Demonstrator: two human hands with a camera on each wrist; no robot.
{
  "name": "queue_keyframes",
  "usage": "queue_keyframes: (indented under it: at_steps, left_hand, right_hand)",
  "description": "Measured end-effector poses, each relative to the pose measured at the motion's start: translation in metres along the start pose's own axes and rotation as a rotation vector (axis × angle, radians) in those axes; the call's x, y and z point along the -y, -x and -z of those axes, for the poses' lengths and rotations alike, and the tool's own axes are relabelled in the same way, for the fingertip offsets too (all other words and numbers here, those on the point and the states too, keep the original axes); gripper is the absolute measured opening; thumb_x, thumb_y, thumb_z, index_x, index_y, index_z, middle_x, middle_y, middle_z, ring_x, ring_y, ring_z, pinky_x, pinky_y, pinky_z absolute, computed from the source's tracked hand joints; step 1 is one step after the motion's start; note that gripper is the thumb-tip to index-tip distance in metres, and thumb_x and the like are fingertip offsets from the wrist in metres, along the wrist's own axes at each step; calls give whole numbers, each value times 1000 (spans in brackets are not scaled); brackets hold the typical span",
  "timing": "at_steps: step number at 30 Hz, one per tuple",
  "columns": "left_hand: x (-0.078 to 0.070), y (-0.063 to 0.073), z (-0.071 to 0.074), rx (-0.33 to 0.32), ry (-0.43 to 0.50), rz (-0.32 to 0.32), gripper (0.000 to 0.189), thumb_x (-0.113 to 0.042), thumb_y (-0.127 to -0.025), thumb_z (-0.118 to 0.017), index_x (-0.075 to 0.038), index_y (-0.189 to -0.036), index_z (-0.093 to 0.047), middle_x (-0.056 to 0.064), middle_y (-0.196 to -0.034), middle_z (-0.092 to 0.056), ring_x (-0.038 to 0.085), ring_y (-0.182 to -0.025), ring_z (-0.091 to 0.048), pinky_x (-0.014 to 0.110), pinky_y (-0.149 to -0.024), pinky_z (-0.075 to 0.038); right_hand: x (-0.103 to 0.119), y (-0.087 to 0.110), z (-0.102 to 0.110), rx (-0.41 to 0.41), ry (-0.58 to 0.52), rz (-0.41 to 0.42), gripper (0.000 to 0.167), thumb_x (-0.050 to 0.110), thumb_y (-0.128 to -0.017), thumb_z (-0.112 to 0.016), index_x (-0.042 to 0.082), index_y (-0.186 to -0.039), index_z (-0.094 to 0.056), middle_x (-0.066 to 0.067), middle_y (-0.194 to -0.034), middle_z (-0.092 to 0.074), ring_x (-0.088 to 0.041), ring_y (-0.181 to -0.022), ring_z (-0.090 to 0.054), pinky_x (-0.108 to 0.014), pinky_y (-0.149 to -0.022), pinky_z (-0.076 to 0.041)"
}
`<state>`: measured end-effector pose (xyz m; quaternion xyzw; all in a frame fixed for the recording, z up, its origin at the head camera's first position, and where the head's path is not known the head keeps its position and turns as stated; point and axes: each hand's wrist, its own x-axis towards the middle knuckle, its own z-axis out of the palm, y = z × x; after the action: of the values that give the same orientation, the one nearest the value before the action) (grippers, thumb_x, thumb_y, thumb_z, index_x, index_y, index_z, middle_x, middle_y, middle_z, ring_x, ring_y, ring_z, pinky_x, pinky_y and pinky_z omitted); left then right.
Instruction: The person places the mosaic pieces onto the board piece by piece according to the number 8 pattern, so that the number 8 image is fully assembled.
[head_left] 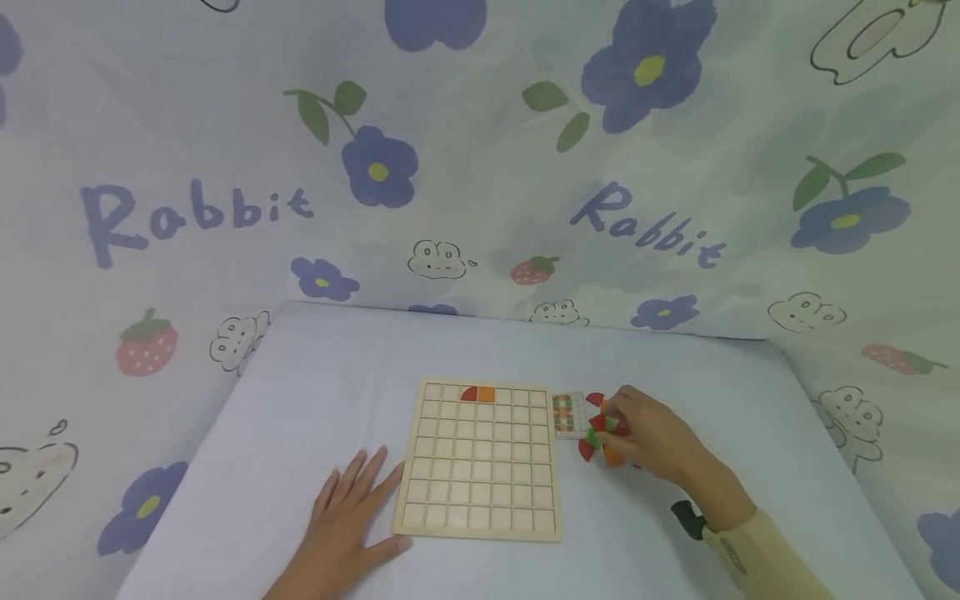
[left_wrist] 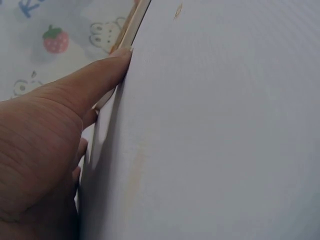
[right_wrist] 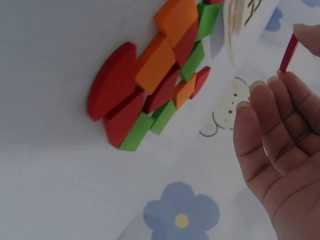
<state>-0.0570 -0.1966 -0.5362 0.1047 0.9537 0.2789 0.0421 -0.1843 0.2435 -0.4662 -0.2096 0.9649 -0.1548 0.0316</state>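
A wooden grid board (head_left: 480, 536) lies on the white table, its top row bearing a red quarter-circle piece (head_left: 470, 394) beside an orange square piece (head_left: 487, 394). My left hand (head_left: 341, 523) rests flat at the board's lower left, fingers spread; its thumb (left_wrist: 100, 82) touches the edge. To the right of the board my right hand (head_left: 656, 435) hovers over loose pieces. Between its thumb and fingertips it pinches a thin red piece (right_wrist: 288, 53), seen edge-on in the right wrist view. Red, orange and green wooden pieces (right_wrist: 156, 62) lie bunched beneath that hand.
Against the board's right edge lies a small pattern card (head_left: 570, 415) with orange and green shapes. A printed cloth (head_left: 480, 183) with flowers and rabbits hangs behind the table (head_left: 300, 375) and down both sides.
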Motion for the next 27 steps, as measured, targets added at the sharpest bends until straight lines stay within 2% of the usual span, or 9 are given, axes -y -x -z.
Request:
queue_keyframes:
  at_steps: [4,11,17,23,27]
  left_hand:
    - [0,1,0,-21,0,-7,93,-58,-83,-81,-22,-161,-44,7,-172,-24,37,-159,-11,50,-127,8]
    - [1,2,1,12,8,16,94,-55,-82,-82,-22,-161,-43,6,-173,-21,37,-160,-8,52,-127,8]
    - [0,2,1,-3,2,0,92,-58,-84,-80,-22,-161,-45,5,-173,-23,37,-159,-10,58,-126,1]
    - [0,2,1,10,22,15,93,-57,-83,-82,-21,-160,-45,4,-173,-21,36,-160,-8,58,-126,2]
    - [1,2,0,25,16,32,95,-58,-82,-82,-22,-161,-44,3,-173,-19,35,-160,-7,59,-126,3]
  right_hand:
    - [8,-9,0,11,-12,8,33,27,-87,-87,9,-108,-69,1,-95,-60,-14,-79,-58,-26,-67,-56]
    - [19,-27,-2,36,-20,67,32,26,-90,-84,9,-113,-70,1,-103,-64,-19,-95,-66,-38,-82,-59]
    - [26,-43,-8,61,-26,96,35,32,-90,-84,10,-114,-71,4,-105,-64,-15,-94,-64,-37,-84,-59]
    - [37,-65,-14,68,22,164,31,29,-89,-84,8,-109,-71,4,-99,-63,-11,-83,-58,-32,-77,-57]
    - [43,-82,-21,113,58,165,30,31,-91,-82,10,-109,-71,5,-101,-63,-11,-85,-59,-32,-81,-58]
